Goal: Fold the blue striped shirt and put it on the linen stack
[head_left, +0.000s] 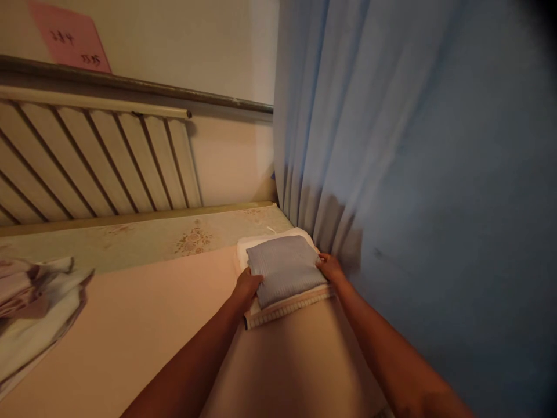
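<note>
A folded grey-blue ribbed garment (285, 270) lies on top of a low stack of folded cloth (278, 313) in white, peach and a striped edge. My left hand (249, 287) grips the left side of the garment, thumb on top and the other fingers mostly hidden. On the opposite side, my right hand (329, 268) pinches the garment's right edge between thumb and fingers. Both forearms reach in from the bottom of the view. The stack rests in the corner of the bed, close to the curtain.
Rumpled pale clothes (43, 313) lie on the peach bed sheet (165, 313) at left. A blue curtain (413, 203) hangs along the right side. Behind the flowered mattress edge (143, 235) stand a radiator (96, 159) and a wall pipe (174, 91). Pink paper (72, 38) hangs above.
</note>
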Demonstrator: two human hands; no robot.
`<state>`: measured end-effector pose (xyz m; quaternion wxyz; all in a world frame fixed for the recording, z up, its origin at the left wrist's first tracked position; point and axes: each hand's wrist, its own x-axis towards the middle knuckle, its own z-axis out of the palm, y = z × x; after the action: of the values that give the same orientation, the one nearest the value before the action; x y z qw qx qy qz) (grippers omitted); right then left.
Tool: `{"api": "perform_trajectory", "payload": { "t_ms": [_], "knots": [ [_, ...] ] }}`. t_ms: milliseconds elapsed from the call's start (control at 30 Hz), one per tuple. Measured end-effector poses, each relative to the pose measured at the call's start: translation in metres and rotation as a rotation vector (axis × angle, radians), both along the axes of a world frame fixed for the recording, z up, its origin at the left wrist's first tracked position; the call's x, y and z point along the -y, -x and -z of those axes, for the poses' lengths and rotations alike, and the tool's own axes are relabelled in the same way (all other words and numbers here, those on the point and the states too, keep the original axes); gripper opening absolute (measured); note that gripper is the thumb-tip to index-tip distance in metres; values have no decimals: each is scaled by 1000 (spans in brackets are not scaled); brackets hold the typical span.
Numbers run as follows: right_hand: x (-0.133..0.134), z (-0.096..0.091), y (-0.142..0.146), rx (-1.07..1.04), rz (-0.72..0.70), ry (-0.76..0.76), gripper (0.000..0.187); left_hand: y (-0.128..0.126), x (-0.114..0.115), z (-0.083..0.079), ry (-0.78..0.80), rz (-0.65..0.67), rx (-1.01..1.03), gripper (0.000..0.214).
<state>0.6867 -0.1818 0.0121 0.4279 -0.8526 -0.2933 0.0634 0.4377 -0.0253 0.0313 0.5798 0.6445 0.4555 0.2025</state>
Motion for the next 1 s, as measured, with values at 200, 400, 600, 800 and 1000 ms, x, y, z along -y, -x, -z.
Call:
{"api": "perform_trajectory", "payload": {
  "t_ms": [200,400,600,800,1000],
  "knots": [
    [-18,-37,28,394,-56,-46,48,-13,23,-27,-780,12,-151,62],
    [-54,-14,69,662,-399,189,45,-53,40,1,-1073,334,-389,46],
    [-58,26,67,517,-295,281,49,-57,20,36,-987,347,-323,51],
    [-56,39,59,560,-292,309,51,-45,20,39,-959,337,-311,57],
    [-57,63,43,675,-304,318,55,-5,30,42,-889,344,-307,58]
  ]
}}
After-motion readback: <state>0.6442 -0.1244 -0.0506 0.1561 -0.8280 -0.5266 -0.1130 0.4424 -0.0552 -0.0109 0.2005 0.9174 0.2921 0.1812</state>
